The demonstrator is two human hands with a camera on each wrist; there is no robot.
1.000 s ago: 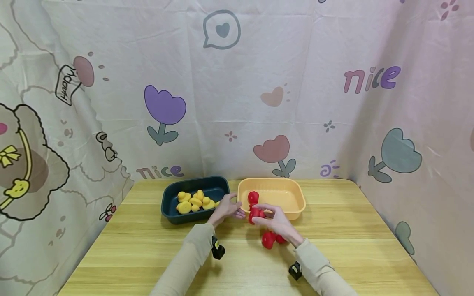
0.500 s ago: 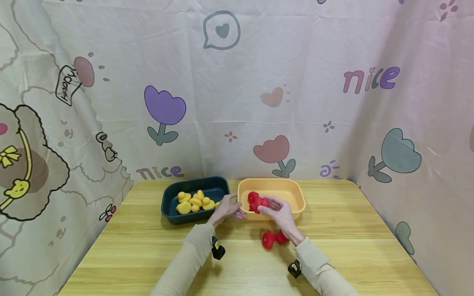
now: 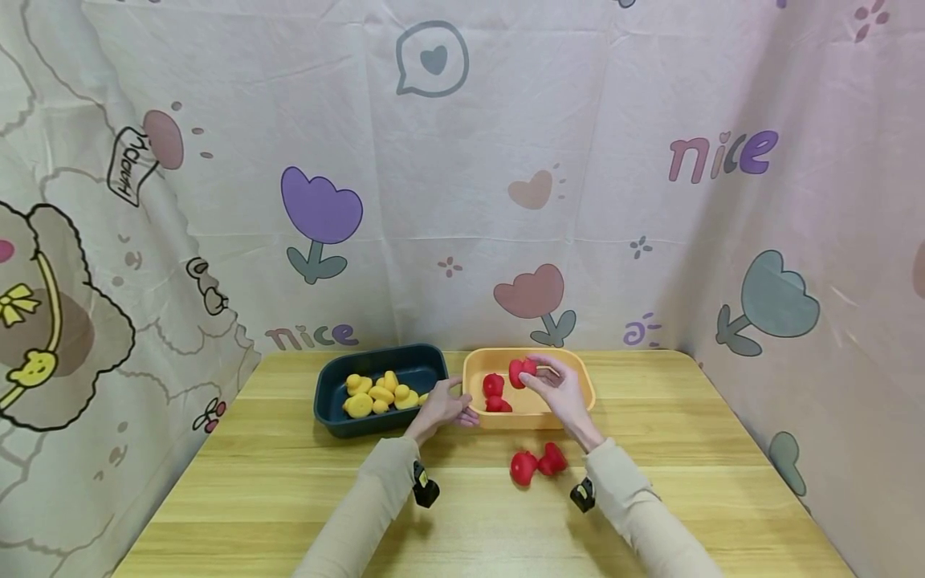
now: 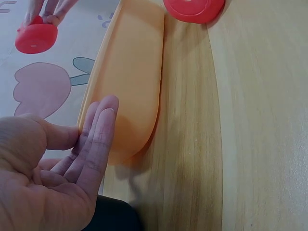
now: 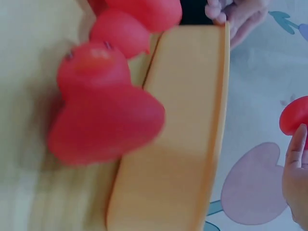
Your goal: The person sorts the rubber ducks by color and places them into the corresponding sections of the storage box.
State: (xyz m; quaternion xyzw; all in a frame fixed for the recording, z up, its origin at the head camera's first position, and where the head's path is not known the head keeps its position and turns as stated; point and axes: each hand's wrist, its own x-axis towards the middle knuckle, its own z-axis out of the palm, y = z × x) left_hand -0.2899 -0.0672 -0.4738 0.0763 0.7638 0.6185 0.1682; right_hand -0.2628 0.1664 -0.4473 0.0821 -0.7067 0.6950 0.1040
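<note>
My right hand [image 3: 567, 395] holds a red rubber duck [image 3: 519, 372] between thumb and fingers, over the orange plastic bin [image 3: 538, 420]. In the left wrist view the held duck [image 4: 36, 41] hangs above the bin's rim. With thumb on one side and fingers on the other, my left hand [image 3: 438, 408] pinches the bin's left edge. Two red ducks lie inside the bin at its left, one farther back [image 3: 494, 385], the other nearer [image 3: 498, 405]. On the table in front sit two more red ducks, a left one [image 3: 523, 468] and a right one [image 3: 552, 459].
A dark blue bin [image 3: 340, 425] with several yellow rubber ducks [image 3: 381, 393] stands left of the orange one, right beside my left hand. Both bins are near the back edge of the wooden table [image 3: 289, 498]. A printed curtain [image 3: 462, 160] hangs behind.
My right hand has let go of one red duck in the orange bin's near left part, then moved back and right with another duck in its fingers. The left hand stays put.
</note>
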